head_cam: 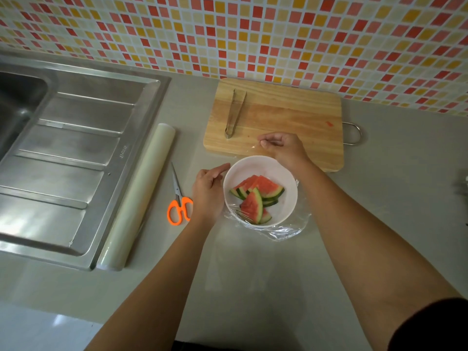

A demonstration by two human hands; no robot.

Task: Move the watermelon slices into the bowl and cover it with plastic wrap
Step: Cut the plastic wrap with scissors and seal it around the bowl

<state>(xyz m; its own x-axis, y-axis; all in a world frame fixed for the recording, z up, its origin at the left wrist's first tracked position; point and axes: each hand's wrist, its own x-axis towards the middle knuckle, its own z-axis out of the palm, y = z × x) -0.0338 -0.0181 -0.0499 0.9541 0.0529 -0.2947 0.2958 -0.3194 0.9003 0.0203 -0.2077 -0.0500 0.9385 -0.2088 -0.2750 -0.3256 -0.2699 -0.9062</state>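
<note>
A white bowl (283,173) stands on the grey counter and holds several watermelon slices (255,196). A clear sheet of plastic wrap (283,233) lies over the bowl and bunches on the counter at its near side. My right hand (281,146) is beyond the bowl's far rim, over the board's near edge, fingers pinched on the wrap's far edge. My left hand (209,191) is against the bowl's left side, fingers curled at the wrap; whether it grips the film is not clear.
A wooden cutting board (291,117) with metal tongs (235,112) lies behind the bowl. Orange-handled scissors (178,198) and a roll of plastic wrap (141,191) lie to the left, beside a steel sink drainboard (68,153). A tiled wall runs along the back.
</note>
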